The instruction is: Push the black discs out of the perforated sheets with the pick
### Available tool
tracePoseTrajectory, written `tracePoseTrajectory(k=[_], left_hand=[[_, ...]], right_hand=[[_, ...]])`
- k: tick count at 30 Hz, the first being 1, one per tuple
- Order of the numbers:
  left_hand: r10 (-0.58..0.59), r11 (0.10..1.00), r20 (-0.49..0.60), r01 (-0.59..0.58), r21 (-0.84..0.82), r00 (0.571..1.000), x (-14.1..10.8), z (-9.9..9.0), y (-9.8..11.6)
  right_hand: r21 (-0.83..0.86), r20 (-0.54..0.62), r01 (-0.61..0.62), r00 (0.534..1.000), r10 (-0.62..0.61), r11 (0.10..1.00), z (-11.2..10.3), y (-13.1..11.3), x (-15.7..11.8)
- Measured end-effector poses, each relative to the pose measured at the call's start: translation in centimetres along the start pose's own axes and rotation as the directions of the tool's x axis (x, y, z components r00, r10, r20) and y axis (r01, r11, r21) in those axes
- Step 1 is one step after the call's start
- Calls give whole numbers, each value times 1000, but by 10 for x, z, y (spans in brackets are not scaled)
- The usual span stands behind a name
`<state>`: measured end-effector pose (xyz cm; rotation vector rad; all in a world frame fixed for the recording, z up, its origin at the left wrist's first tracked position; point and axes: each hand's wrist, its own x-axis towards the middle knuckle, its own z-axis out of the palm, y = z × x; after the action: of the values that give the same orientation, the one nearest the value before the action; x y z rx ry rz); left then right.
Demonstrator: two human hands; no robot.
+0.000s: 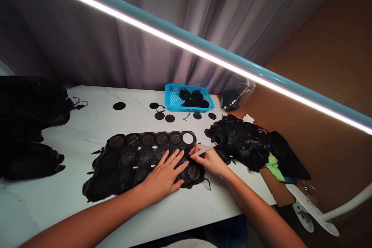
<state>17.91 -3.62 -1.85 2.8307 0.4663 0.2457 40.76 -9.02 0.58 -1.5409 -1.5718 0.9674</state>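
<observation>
White marble-patterned tabletop (69,197) below a grey pleated curtain (162,27). Centre of the head view: black sheet of ringed circles (139,159) beneath the left hand (165,174), open and flat, fingers spread. Right hand (207,159) pinching a slim white marker (203,149) over the sheet's right side. Upper centre: bright blue plastic basket (174,97) holding black rounds (193,99); loose black discs (170,118) just below it.
</observation>
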Motion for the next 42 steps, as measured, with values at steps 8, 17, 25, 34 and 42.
tracePoseTrajectory(k=[8,17,25,34,42], left_hand=[[3,1000,3,-3,-16,1000,0,-1,-1],[16,1000,-39,-16,-3,999,-1,3,-2],[98,994,-47,-96,48,994,-8,-2,12],[153,988,-7,-153,-17,988,-27,5,20],[150,988,6,-150,-31,989,-26,5,19]], right_hand=[[-43,21,26,999,-25,999,-3,0,1],[-539,56,247,964,-259,805,6,5,-7],[-409,-525,-148,845,-100,901,-50,6,-10],[-87,-16,-40,999,39,995,19,-23,-59],[-49,-9,-29,1000,29,998,20,-18,-61]])
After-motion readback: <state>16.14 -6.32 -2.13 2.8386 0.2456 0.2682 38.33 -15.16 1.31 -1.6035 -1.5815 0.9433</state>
